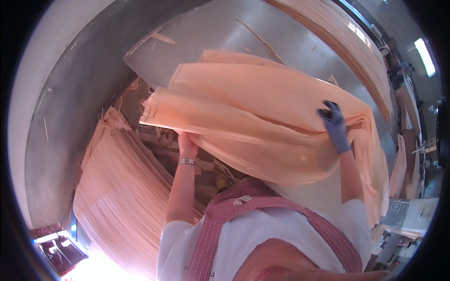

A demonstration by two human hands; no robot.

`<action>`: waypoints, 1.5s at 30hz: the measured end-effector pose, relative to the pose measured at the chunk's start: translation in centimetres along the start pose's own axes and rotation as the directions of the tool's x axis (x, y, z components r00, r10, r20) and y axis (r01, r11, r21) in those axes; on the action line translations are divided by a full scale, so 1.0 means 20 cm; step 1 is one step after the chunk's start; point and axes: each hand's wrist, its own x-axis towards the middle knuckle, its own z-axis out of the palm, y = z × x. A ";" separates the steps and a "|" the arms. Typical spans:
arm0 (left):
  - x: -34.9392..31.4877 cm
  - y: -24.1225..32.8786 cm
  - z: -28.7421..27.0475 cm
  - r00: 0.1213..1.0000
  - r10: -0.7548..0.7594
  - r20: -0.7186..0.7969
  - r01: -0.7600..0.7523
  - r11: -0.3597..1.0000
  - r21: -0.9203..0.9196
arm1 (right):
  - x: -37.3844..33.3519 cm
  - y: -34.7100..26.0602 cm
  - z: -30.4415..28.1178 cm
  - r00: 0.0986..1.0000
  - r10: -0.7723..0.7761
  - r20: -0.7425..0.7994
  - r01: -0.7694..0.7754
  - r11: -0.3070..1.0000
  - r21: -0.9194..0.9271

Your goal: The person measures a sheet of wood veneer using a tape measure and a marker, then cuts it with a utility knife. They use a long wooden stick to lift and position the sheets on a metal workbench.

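Observation:
A large, thin orange-tan wood veneer sheet (262, 93) lies in loose folds across a metal table, its left end curled up. My bare left hand (187, 146), with a bracelet at the wrist, grips the veneer's near left edge from below; its fingertips are hidden under the sheet. On the right, my right hand (334, 125) wears a grey-blue glove with dark fingertips. Its fingers are apart over the top of the veneer; whether they press on it is hard to tell. Beyond that hand, the sheet bunches and drapes down toward me.
A tall stack of veneer sheets (124, 187) stands at my left, with torn scraps (161, 136) beside it. Another veneer stack (347, 44) lies along the far right. Thin strips (260, 40) are scattered on the grey metal tabletop (211, 33).

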 end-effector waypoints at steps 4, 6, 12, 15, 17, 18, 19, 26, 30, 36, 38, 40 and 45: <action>0.21 0.16 0.20 0.980 -0.078 0.184 0.072 0.997 0.038 | 0.16 -0.82 0.74 0.896 -0.045 0.442 -0.055 0.976 0.210; 0.35 0.24 0.21 0.945 -0.117 0.304 0.104 0.993 0.057 | 0.23 -0.95 1.03 0.854 -0.158 0.496 0.268 0.950 -0.158; 1.00 1.21 0.35 0.427 -0.877 0.221 -0.168 0.163 0.972 | 0.34 -0.74 1.57 0.900 -0.221 0.376 0.382 0.814 -0.437; 1.53 1.49 0.28 0.940 -0.316 0.128 -0.239 -0.343 0.908 | 0.35 -0.89 1.61 0.919 0.028 0.393 0.203 0.820 -0.534; 1.73 1.27 0.66 0.725 -0.107 0.681 -0.582 -0.624 0.522 | 0.38 -1.00 1.62 0.947 0.093 0.307 0.104 0.817 -0.567; 1.87 1.10 0.74 0.555 -0.143 0.819 -0.742 -0.531 0.410 | 0.40 -1.07 1.62 0.956 0.115 0.269 0.067 0.807 -0.586; 1.96 0.89 0.85 0.478 -0.183 0.859 -0.829 -0.418 0.372 | 0.43 -1.13 1.61 0.958 0.146 0.247 0.039 0.788 -0.615; 2.35 0.31 1.29 0.297 -0.645 0.704 -0.953 -0.162 0.255 | 0.46 -1.54 1.64 0.926 0.273 -0.261 -0.377 0.619 -0.689; 2.73 0.43 1.78 0.250 -0.465 0.849 -0.951 0.048 0.306 | 0.51 -1.91 1.78 0.772 0.341 -0.537 -0.636 0.433 -0.639; 3.53 0.63 2.78 0.013 -0.500 0.866 -0.990 0.115 0.081 | 0.51 -2.24 2.39 0.469 0.466 -0.751 -0.881 0.307 -0.360; 3.79 0.79 2.94 -0.023 -0.316 0.948 -0.992 0.128 0.018 | 0.58 -2.24 2.68 0.475 0.519 -0.710 -0.877 0.344 -0.335; 3.90 0.92 3.02 0.017 -0.347 0.938 -0.994 0.098 0.054 | 0.67 -2.23 2.97 0.417 0.612 -0.672 -0.905 0.353 -0.240; 4.32 1.14 3.02 0.025 -0.255 0.967 -0.994 -0.106 -0.002 | 1.00 -2.27 3.33 0.549 0.607 -0.575 -0.836 0.371 -0.405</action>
